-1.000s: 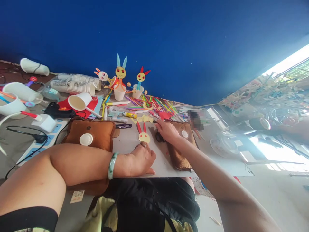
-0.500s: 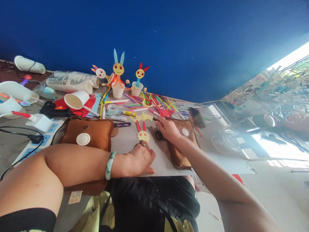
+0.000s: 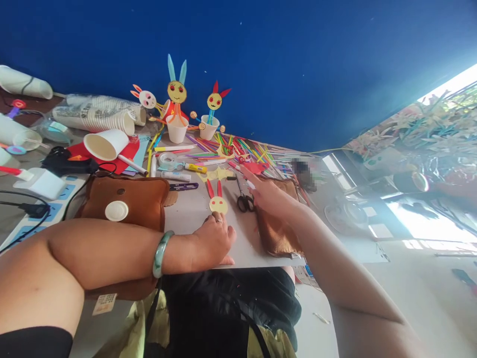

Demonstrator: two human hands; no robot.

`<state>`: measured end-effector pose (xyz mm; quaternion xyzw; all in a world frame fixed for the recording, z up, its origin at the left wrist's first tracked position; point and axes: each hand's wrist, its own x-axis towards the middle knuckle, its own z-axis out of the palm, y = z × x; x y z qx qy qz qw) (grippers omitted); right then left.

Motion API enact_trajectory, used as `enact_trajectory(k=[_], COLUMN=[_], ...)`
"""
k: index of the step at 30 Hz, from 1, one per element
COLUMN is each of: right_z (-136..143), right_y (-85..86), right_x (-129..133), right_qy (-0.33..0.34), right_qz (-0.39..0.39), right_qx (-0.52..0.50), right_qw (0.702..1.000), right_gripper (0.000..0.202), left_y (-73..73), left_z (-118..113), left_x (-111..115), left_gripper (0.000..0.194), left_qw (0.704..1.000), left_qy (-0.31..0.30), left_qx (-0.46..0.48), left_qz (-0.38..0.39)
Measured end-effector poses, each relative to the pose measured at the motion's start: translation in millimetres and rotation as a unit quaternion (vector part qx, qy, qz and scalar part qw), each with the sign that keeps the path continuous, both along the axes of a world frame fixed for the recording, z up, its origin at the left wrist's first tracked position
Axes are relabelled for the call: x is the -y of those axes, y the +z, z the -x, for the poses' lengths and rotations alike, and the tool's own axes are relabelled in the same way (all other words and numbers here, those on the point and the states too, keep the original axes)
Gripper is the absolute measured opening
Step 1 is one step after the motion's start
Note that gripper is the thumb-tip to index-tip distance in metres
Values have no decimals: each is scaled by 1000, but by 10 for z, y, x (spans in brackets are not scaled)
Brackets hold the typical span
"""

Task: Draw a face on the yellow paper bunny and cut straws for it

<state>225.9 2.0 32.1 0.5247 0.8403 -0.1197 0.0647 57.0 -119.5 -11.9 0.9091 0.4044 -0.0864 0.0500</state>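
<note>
In the head view, a yellow paper rabbit head (image 3: 218, 204) with red ears and red eyes lies on the pale table. My left hand (image 3: 214, 238) is closed, its fingertips on the lower edge of the rabbit head. My right hand (image 3: 270, 196) reaches over the right side with fingers stretched towards the markers. A small white shape shows by its thumb; I cannot make out what it is. Beside that hand lie black-handled scissors (image 3: 245, 201). Below my right wrist is a brown plush cushion (image 3: 276, 233).
Another brown cushion (image 3: 128, 199) sits left, near a power strip (image 3: 52, 211). Coloured sticks (image 3: 253, 154), a tape roll (image 3: 167, 160) and a yellow glue stick (image 3: 196, 168) lie behind. Rabbit figures stand in paper cups (image 3: 178, 130) by the blue wall (image 3: 261, 74).
My right hand has moved away from the scissors, uncovering them, and its fingers now stretch farther out. My left hand stays at the rabbit head. The view has shifted slightly.
</note>
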Motion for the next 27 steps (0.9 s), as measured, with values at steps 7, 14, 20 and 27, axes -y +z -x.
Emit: enact_trajectory(k=[7,14,20,27], right_z=[-4,44,2,9], right_y=[-78,-152,-230,-430], right_x=[269,312,366,464], right_qy=[-46,-153,-137,-88], right_qz=[117,288,329,293], right_qx=[-307,-577,-598,-502], right_qw=[944,749,718,809], right_gripper=[31,38,44,44], left_y=[-50,-43,-315,-339], left_z=[-52,-81,-76,-88], left_x=[-17,-33,1,26], left_gripper=[79,80,84,81], left_qw=[999,999,998,994], left_qy=[22,15,11,3], left_qx=[16,-12,46,55], left_qz=[28,41,-51,-94])
